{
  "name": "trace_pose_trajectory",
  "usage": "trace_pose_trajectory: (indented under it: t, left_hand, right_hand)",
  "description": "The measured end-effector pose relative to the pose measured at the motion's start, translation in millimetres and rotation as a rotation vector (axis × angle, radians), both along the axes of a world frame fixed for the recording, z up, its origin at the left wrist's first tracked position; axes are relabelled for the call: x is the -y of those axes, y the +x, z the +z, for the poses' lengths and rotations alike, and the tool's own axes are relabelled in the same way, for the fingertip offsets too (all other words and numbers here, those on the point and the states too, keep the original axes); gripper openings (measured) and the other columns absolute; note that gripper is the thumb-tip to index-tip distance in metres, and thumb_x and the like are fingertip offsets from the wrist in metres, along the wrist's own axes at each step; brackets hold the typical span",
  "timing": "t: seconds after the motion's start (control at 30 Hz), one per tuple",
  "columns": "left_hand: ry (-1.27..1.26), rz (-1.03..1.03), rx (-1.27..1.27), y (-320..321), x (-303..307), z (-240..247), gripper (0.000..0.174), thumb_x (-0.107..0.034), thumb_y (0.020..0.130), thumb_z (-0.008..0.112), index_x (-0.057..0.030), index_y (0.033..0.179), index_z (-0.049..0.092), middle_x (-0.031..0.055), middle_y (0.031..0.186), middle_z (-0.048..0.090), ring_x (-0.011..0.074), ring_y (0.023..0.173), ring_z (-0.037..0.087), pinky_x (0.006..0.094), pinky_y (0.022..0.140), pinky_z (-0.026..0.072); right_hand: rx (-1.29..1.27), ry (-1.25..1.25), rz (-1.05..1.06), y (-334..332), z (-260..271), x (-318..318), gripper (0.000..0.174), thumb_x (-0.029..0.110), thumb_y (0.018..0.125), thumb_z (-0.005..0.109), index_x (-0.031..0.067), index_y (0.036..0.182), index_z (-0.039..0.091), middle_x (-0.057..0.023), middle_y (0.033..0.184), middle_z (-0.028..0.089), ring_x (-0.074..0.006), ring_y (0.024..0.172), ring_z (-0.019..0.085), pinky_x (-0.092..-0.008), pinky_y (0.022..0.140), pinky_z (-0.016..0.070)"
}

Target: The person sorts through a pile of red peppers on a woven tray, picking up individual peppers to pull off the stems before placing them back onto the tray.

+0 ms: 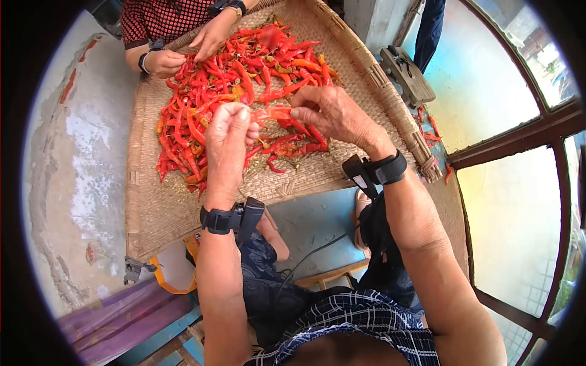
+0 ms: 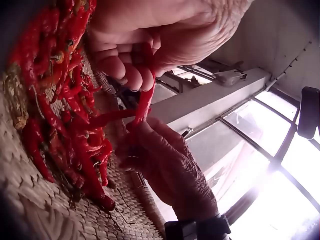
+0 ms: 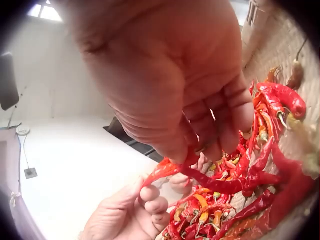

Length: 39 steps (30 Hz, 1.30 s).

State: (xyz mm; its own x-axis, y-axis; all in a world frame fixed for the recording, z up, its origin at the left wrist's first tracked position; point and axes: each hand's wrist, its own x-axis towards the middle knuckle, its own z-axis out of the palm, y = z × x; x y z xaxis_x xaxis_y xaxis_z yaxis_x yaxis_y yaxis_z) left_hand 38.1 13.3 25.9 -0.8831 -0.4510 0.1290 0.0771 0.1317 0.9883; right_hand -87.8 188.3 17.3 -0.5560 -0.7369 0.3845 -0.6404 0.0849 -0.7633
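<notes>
A red chili pepper (image 1: 271, 113) is stretched between the two hands, above a wide pile of chilies (image 1: 241, 79) on a woven tray (image 1: 165, 213). My left hand (image 1: 227, 137) pinches one end between thumb and curled fingers. At the other end, my right hand (image 1: 339, 116) grips with thumb and fingertips. In the left wrist view the held chili (image 2: 144, 102) runs from the left fingers down to the right hand (image 2: 167, 165). Another long red chili (image 3: 215, 182) overlaps the right fingertips in the right wrist view; whether they hold it, I cannot tell.
Across the tray, another person's hands (image 1: 162, 63) work at the pile's far left edge. The tray's raised rim (image 1: 360, 55) runs along the right. Beyond it stand a small wooden stool (image 1: 408, 76), stray chilies (image 1: 430, 135) and a window (image 1: 513, 213). A wall (image 1: 85, 152) lies left.
</notes>
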Motion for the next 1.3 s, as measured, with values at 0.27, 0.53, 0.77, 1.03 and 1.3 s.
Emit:
trace_pose_trajectory:
  t: [0.27,0.53,0.77,1.03,1.3]
  left_hand:
    - [-0.383,0.609,-0.204,9.7,62.7,-2.0,0.025,-0.019,0.093,0.056,-0.0013,0.111,0.056,0.0093,0.097,0.06,0.0159,0.089,0.056,0.0294,0.078,0.0468]
    - [-0.65,0.308,-0.121,1.4,27.9,-3.3,0.019,-0.011,0.086,0.061,-0.002,0.103,0.062,0.0116,0.11,0.06,0.0251,0.1,0.057,0.0358,0.087,0.0462]
    - [-1.055,0.095,-0.076,-0.1,-3.7,-6.3,0.026,-0.011,0.085,0.062,-0.0019,0.109,0.059,0.015,0.115,0.057,0.0322,0.11,0.05,0.0409,0.097,0.0397]
    - [-1.385,-0.09,0.257,-6.5,-3.6,-39.6,0.018,-0.011,0.078,0.064,-0.0021,0.094,0.062,0.0119,0.101,0.059,0.0307,0.102,0.051,0.0418,0.084,0.0428]
    - [-1.27,-0.05,0.119,-14.1,2.3,-34.6,0.005,-0.007,0.078,0.061,-0.005,0.082,0.059,0.0133,0.081,0.059,0.0338,0.086,0.056,0.0437,0.074,0.0453]
  right_hand:
    - [-0.189,0.159,-0.114,-10.5,-34.2,17.6,0.016,0.013,0.078,0.067,0.0041,0.09,0.064,-0.0155,0.082,0.065,-0.0332,0.077,0.063,-0.0409,0.071,0.0501]
    - [-0.471,0.293,0.027,0.6,-42.7,45.3,0.019,0.007,0.073,0.065,0.0078,0.092,0.064,-0.0146,0.093,0.058,-0.0334,0.091,0.06,-0.0403,0.075,0.0527]
    - [-0.364,0.12,-0.013,2.2,-27.2,33.9,0.013,0.006,0.076,0.064,0.0037,0.087,0.058,-0.0137,0.088,0.055,-0.0334,0.084,0.056,-0.0414,0.074,0.0489]
    - [-0.466,0.582,-0.174,-4.1,-35.5,21.5,0.011,0.007,0.078,0.058,0.0033,0.087,0.061,-0.0163,0.094,0.06,-0.0338,0.09,0.062,-0.043,0.073,0.0515]
    - [-0.291,0.377,-0.153,-15.1,-24.5,9.9,0.01,0.007,0.077,0.056,0.0054,0.086,0.061,-0.0149,0.083,0.062,-0.0354,0.082,0.062,-0.0449,0.07,0.05]
